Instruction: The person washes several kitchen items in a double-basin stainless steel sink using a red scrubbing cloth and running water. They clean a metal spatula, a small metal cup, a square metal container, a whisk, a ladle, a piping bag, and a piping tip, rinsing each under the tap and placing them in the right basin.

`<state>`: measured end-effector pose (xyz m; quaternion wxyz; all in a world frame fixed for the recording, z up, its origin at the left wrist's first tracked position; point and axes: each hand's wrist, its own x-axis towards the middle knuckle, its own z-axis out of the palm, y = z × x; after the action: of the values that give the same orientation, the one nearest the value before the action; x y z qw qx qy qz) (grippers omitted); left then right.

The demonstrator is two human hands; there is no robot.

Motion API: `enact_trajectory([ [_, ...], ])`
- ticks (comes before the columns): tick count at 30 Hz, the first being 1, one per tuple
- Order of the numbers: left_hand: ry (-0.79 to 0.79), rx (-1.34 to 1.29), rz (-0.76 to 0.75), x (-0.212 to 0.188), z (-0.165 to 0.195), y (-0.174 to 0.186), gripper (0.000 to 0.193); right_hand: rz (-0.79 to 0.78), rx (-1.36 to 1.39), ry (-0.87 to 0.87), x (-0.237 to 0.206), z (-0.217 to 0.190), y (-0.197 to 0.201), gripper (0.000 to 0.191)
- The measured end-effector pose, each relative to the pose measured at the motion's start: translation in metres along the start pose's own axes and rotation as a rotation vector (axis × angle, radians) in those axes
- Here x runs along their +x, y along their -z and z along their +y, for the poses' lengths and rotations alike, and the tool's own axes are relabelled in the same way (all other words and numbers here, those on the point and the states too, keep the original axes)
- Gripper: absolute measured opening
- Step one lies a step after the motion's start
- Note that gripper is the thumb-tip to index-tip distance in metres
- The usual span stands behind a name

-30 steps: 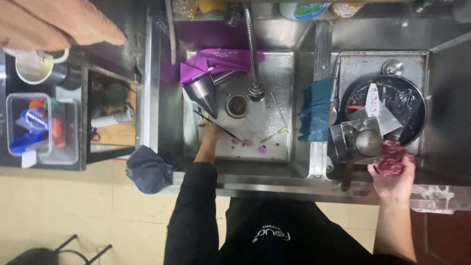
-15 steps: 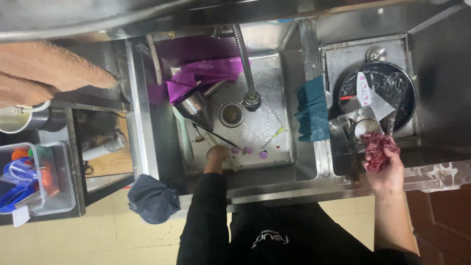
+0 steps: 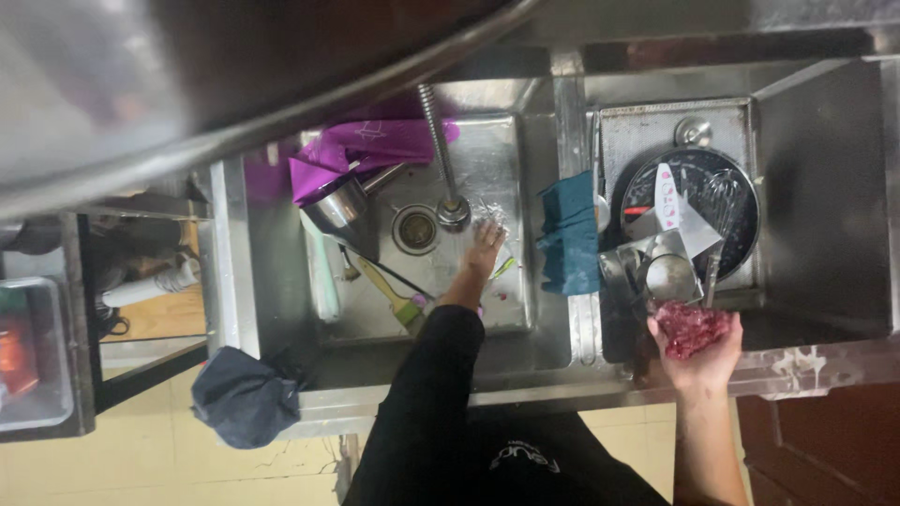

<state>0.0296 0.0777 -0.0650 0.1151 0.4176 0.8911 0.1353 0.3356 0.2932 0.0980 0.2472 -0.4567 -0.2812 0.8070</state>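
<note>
Left hand (image 3: 483, 248) is held flat, fingers spread wide, under the faucet (image 3: 441, 150), just right of the drain (image 3: 416, 230). Right hand (image 3: 698, 347) is cupped around 1 clump of red meat (image 3: 692, 328), well right of the faucet, over the second basin (image 3: 764, 112).

The left hand (image 3: 484, 251) came from a long black sleeve (image 3: 422, 384); the right hand (image 3: 698, 349) and forearm were bare.

Reddish-purple scrubber wad (image 3: 692, 328) (crumpled, mesh-like) cupped in right hand (image 3: 698, 351) at sink's front edge.
</note>
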Motion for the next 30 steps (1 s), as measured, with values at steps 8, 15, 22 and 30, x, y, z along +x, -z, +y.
enact_trajectory([
  [8, 0.155, -0.034, -0.247, -0.032, -0.023, -0.012, 0.03, -0.061, 0.042, -0.003, 0.016, -0.008, 0.045, 0.056],
  [15, 1.141, -0.339, 0.686, -0.109, -0.127, 0.028, 0.032, -0.068, 0.116, -0.063, 0.026, -0.012, 0.045, 0.049],
  [22, 0.764, -0.05, 0.616, -0.076, -0.203, 0.111, 0.058, -0.064, 0.015, -0.08, 0.023, 0.011, 0.017, 0.043],
  [30, 0.384, -0.402, -0.097, -0.074, -0.213, 0.097, 0.026, -0.077, -0.091, -0.038, 0.024, 0.012, 0.007, 0.044],
])
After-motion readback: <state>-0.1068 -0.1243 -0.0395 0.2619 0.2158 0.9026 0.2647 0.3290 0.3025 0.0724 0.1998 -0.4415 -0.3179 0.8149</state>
